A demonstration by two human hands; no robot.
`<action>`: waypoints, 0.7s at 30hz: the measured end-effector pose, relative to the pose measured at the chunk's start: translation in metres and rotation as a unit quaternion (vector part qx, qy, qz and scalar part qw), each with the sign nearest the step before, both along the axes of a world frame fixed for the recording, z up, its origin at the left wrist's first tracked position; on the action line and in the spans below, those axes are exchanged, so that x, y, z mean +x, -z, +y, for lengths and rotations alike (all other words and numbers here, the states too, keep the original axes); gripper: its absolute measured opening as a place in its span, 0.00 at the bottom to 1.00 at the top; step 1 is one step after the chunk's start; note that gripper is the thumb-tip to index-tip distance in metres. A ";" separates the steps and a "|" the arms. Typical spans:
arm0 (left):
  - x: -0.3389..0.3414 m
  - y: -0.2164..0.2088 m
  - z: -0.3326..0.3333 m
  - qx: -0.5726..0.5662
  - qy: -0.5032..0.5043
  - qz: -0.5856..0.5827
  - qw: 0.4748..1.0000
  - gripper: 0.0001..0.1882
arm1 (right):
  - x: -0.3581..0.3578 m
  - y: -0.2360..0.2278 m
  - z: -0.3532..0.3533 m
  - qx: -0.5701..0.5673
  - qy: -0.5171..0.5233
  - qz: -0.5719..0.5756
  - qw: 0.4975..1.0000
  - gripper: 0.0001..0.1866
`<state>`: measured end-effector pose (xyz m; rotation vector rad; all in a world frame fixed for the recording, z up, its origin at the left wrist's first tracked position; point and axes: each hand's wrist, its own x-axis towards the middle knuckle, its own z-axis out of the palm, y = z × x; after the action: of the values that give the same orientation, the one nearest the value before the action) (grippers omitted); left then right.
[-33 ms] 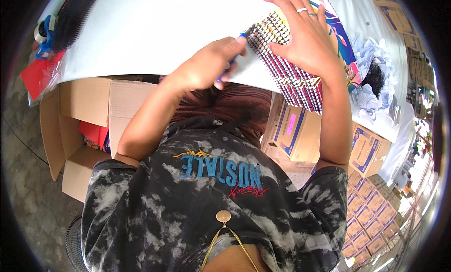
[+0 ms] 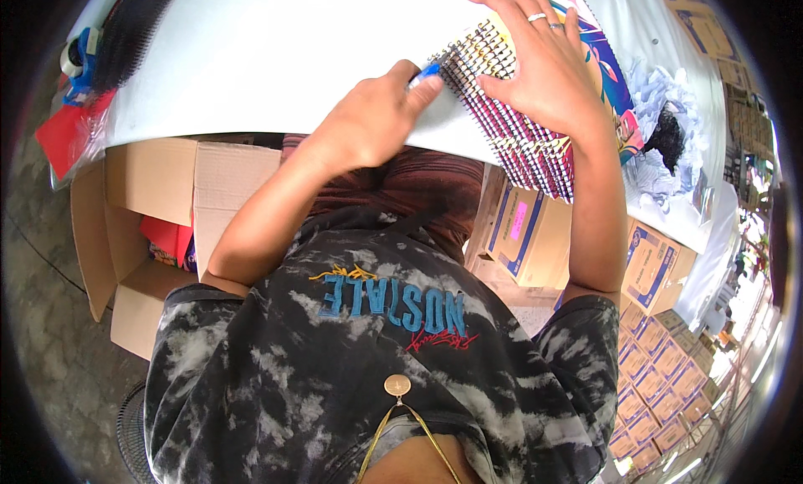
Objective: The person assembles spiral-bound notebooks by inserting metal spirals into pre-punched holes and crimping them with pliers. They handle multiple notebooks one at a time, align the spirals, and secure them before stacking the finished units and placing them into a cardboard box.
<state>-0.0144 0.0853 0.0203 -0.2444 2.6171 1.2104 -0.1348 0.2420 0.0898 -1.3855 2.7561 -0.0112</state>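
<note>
Left fingers: curled closed, pinching a slim blue tool; most of it hidden in the grip.
Left hand: back upward, just beside the coil edges; forearm slanting up from lower left.
Right fingers: spread wide, laid over the books.
Right hand: palm down; two rings worn; forearm nearly upright.
Spiral-bound books: stacked on the worktop at its near edge, under the right hand; rows of dark coils facing left, multicoloured cover showing at right.
Pale-blue crumpled wrapping: right of the books, a black bundle within.
Open carton: below the worktop, left; flaps out, red items inside.
Closed cartons: brown with blue bands, at right; contents hidden.
Tape dispenser: blue, far left, beside black comb-like strips.
</note>
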 end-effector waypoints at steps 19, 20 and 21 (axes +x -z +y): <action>-0.005 0.016 -0.009 0.392 -0.014 -0.134 0.910 0.29 | -0.001 0.002 0.004 -0.011 -0.004 0.003 1.000 0.40; -0.003 0.006 -0.002 0.119 -0.024 -0.049 0.991 0.28 | -0.001 0.002 0.003 -0.007 -0.004 0.004 1.000 0.40; -0.001 0.007 0.005 -0.047 -0.009 0.014 0.999 0.28 | 0.000 0.002 0.002 -0.003 -0.003 0.006 1.000 0.40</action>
<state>-0.0158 0.0903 0.0130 -0.2707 2.7048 1.1042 -0.1351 0.2442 0.0883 -1.3999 2.7653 -0.0117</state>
